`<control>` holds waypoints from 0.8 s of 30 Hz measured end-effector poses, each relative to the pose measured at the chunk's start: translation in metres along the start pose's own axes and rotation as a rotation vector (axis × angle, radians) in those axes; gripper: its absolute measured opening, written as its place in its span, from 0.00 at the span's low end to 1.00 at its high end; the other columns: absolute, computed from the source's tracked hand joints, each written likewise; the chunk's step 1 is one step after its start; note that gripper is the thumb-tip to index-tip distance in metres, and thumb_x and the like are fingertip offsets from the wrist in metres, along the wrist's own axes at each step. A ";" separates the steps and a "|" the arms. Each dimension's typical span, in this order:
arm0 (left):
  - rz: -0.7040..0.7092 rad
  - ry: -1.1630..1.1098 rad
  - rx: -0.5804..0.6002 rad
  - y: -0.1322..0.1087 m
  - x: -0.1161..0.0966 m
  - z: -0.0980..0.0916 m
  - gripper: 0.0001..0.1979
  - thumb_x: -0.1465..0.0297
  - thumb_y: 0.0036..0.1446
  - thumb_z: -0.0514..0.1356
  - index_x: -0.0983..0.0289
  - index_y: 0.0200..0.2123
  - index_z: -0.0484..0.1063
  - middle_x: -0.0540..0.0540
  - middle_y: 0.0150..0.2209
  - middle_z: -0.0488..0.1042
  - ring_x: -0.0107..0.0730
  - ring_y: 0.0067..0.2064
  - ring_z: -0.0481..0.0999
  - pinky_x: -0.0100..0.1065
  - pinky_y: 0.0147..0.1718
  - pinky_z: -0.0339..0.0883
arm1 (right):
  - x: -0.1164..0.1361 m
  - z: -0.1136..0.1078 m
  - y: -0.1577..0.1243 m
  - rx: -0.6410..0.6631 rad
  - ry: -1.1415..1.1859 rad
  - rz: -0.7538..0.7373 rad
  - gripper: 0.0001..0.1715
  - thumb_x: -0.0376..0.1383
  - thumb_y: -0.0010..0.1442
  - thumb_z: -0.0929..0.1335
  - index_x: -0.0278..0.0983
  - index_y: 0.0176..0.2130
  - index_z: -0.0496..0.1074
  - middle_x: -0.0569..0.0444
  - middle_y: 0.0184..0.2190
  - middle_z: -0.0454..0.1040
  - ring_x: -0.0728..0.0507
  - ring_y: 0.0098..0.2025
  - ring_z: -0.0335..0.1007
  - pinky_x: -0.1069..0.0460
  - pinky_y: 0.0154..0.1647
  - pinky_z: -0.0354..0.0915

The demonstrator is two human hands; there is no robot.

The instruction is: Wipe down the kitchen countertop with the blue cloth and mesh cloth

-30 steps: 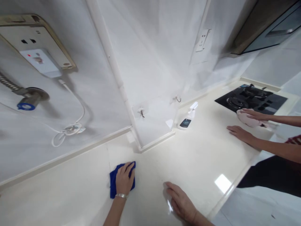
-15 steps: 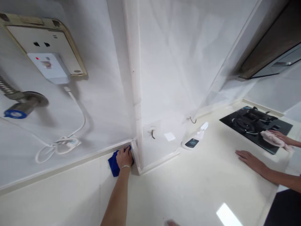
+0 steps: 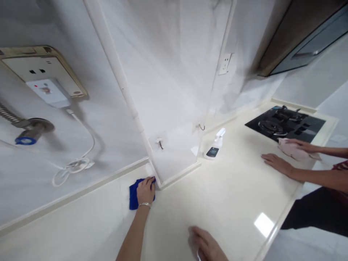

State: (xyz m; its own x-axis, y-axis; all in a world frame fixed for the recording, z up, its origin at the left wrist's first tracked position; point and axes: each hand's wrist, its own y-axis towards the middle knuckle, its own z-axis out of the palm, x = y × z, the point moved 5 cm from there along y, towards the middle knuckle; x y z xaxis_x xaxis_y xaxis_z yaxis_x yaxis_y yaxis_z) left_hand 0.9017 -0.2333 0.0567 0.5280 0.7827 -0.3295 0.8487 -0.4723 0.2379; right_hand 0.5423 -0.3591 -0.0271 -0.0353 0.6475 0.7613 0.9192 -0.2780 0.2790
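Kitchen corner: white tiled walls (image 3: 168, 65) meet a cream stone countertop (image 3: 231, 203) that runs along their foot. Toward the far end, a black gas hob (image 3: 282, 123) sits under a range hood (image 3: 299, 40). Nearer the corner, a white spray bottle (image 3: 214, 148) with a dark label stands upright on the stone. A co-worker's near hand (image 3: 277, 163) reaches in from the right and lies flat on the counter, while the far hand (image 3: 304, 145) rests on a crumpled pink cloth (image 3: 295, 150) at the hob's edge. The person's left hand (image 3: 145, 191) lies palm down over a blue cloth (image 3: 133, 195), right at the base of a boxed pillar (image 3: 174, 156), fingers lightly curved, seemingly pressing rather than gripping. The right hand (image 3: 203, 245), open, blurred and cut by the bottom edge of the view, shows nothing held. The cloth looks light, soft and apt to bunch, so it would be easiest to take by the free edge beside the palm.
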 end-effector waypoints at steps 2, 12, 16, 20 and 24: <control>0.054 0.001 0.015 -0.039 -0.011 -0.004 0.17 0.67 0.63 0.53 0.57 0.50 0.79 0.55 0.55 0.79 0.46 0.53 0.74 0.46 0.52 0.70 | 0.004 0.000 -0.003 -0.018 -0.008 -0.112 0.25 0.31 0.65 0.65 0.44 0.59 0.72 0.48 0.63 0.72 0.38 0.63 0.69 0.44 0.64 0.68; 0.314 -0.026 0.008 -0.232 -0.118 -0.005 0.29 0.72 0.53 0.61 0.52 0.60 0.71 0.52 0.60 0.76 0.45 0.57 0.74 0.47 0.54 0.73 | 0.015 0.002 0.001 -0.023 -0.043 -0.211 0.33 0.25 0.59 0.61 0.39 0.61 0.68 0.42 0.64 0.69 0.38 0.65 0.66 0.41 0.65 0.67; 0.483 0.008 -0.030 -0.268 -0.135 -0.008 0.37 0.72 0.51 0.61 0.55 0.66 0.64 0.57 0.66 0.69 0.49 0.64 0.69 0.49 0.58 0.72 | 0.011 -0.002 0.001 -0.057 0.010 -0.197 0.35 0.26 0.57 0.61 0.38 0.63 0.65 0.41 0.62 0.69 0.39 0.64 0.66 0.41 0.65 0.67; 0.405 0.082 -0.200 -0.283 -0.117 -0.021 0.29 0.69 0.56 0.61 0.57 0.63 0.67 0.62 0.60 0.73 0.46 0.60 0.74 0.47 0.53 0.77 | 0.008 -0.011 0.013 -0.208 0.073 -0.046 0.31 0.28 0.60 0.59 0.40 0.62 0.65 0.44 0.57 0.72 0.41 0.52 0.75 0.45 0.55 0.74; 0.369 0.047 -0.275 -0.289 -0.107 -0.030 0.21 0.68 0.60 0.61 0.62 0.56 0.71 0.63 0.53 0.76 0.41 0.54 0.78 0.40 0.48 0.80 | 0.015 -0.008 0.038 -0.285 0.038 0.113 0.20 0.33 0.64 0.61 0.39 0.54 0.69 0.46 0.46 0.75 0.42 0.40 0.75 0.47 0.45 0.75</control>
State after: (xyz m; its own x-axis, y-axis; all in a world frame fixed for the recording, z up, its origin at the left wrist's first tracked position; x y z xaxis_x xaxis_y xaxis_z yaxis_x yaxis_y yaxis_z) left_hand 0.5988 -0.1687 0.0505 0.7861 0.6028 -0.1366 0.5609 -0.6028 0.5675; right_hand 0.5732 -0.3662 -0.0005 0.0411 0.5753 0.8169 0.7715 -0.5378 0.3399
